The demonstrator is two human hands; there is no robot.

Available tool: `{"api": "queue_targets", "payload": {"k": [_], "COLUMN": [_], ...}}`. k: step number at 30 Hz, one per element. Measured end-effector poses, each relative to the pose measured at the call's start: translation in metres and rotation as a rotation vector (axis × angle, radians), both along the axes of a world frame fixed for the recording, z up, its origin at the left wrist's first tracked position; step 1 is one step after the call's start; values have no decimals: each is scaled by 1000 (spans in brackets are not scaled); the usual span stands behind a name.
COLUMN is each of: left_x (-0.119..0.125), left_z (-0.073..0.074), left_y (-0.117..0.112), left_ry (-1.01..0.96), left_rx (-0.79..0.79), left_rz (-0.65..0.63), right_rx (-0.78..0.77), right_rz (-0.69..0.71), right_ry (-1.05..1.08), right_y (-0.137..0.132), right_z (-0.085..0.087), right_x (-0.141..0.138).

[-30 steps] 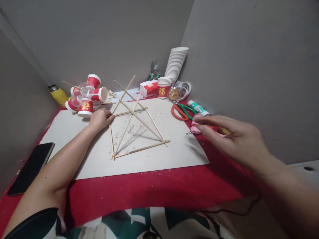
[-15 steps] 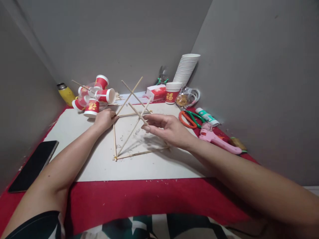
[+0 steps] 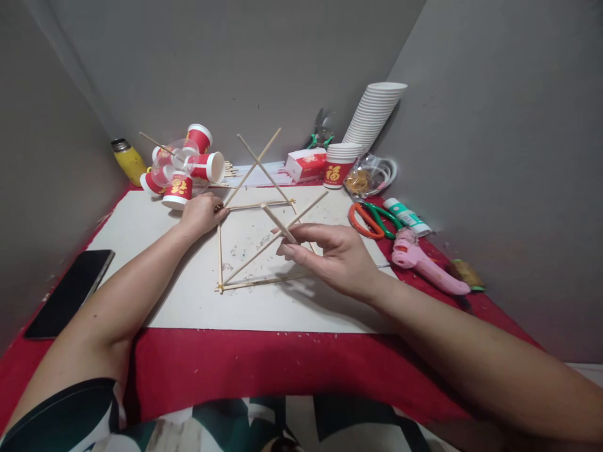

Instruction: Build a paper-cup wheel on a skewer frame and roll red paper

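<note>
A frame of thin wooden sticks (image 3: 257,206) rests on a white board (image 3: 179,307), a square base with crossed sticks rising at its far and near sides. My left hand (image 3: 202,216) is closed around the frame's far left corner. My right hand (image 3: 332,254) pinches the near pair of crossed sticks (image 3: 301,215) between thumb and fingers, close to where they cross. That pair leans, and its lower right part is hidden behind my right hand. The far pair of crossed sticks (image 3: 257,160) stands upright without a hand at its crossing.
Red paper cups (image 3: 179,191) joined into a wheel stand at the back left beside a yellow bottle (image 3: 128,164). A phone (image 3: 70,295) lies left. Scissors (image 3: 367,221), a glue gun (image 3: 426,263), a white-green tube (image 3: 407,216) and stacked paper cups (image 3: 375,116) line the right.
My right hand has shifted right with the near crossed sticks, which now lean further right and lower. My left hand keeps its place at the corner. The camera view has moved slightly.
</note>
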State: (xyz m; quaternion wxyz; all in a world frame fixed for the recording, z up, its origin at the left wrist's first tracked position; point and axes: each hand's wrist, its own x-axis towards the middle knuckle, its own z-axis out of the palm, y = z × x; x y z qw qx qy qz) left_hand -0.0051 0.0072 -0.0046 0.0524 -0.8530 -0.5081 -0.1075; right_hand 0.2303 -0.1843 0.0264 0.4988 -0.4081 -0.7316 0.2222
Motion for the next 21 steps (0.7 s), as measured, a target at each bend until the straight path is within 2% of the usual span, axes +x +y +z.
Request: {"api": "queue_targets", "payload": {"k": [13,21], "left_x": [3,5], "left_z": [5,7], "left_y": [-8,-12], "left_ry": [12,-42], "left_rx": [-6,27], "left_rz": [52,13], "right_rx": [13,95], "right_rz": [5,22], "right_ry": [13,7], "right_y": [5,10], "right_z": [-3,-13], "right_x": [0,1]}}
